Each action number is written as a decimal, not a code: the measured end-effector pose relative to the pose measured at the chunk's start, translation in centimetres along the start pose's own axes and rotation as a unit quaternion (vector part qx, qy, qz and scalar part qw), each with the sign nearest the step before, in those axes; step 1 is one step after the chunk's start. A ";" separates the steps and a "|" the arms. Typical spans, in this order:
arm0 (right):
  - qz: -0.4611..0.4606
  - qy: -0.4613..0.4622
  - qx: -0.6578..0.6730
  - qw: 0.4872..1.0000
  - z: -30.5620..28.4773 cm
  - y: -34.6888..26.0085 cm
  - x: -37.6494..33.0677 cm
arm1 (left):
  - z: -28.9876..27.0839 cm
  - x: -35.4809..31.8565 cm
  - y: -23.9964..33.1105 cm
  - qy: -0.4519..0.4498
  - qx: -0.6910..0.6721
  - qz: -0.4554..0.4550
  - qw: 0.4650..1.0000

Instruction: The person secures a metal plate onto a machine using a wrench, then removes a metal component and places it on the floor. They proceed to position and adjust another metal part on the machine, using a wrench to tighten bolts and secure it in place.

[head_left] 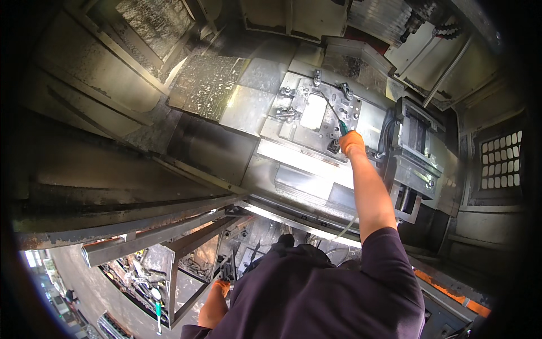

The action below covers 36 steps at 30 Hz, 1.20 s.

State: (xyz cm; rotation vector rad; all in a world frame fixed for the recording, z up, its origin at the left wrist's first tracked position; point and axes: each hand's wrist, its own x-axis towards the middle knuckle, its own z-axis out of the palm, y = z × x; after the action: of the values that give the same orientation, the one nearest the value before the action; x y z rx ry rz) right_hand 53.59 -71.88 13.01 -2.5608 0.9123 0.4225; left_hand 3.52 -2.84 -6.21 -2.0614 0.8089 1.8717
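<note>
My right hand (352, 142), in an orange glove, is closed around the green handle of a long, thin-shafted tool (335, 113). Its dark shaft reaches forward and left over a metal plate (312, 135), and the tip lies near the plate's far edge, beside a bright rectangular opening (314, 112). I cannot make out the exact kind of tool. Clamps with bolts (287, 113) hold the plate around its sides. Low and left of my body is my left hand (222, 287), also gloved in orange, next to a dark metal part (227, 270); its fingers are too small and partly hidden to read.
A machine enclosure surrounds the worktable, with a chip-covered plate (209, 85) at the left and a dark slide unit (415, 141) at the right. A metal sill (299, 221) runs before me. Behind the left door, tools (138, 271) lie on a cart.
</note>
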 end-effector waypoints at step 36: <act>-0.024 -0.040 0.003 0.999 -2.1 -1.2 -3.6 | -4.2 -4.5 1.7 0.041 -0.004 -0.016 0.999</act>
State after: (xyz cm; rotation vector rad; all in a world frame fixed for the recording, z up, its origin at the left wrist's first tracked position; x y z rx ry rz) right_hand 52.01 -69.99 16.59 -2.5357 0.8220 0.5046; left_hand 6.00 -5.43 -0.89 -2.1551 0.7830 1.7880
